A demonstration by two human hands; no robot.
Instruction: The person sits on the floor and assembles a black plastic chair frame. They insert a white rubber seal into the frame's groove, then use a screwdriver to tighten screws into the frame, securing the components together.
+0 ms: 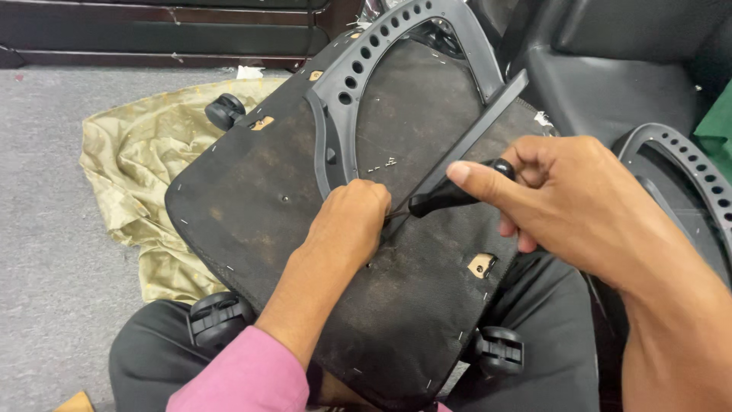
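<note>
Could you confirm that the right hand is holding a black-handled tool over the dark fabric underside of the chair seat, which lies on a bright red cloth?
Not quite: the crumpled cloth under the dark fabric-covered chair seat underside is olive-gold, not bright red, as the head view shows. The rest holds: the right hand grips the black-handled tool over the seat.

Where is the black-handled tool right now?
In the head view, the black-handled tool sits just right of centre, gripped by the right hand, its tip meeting the left hand on the upturned chair seat.
</note>
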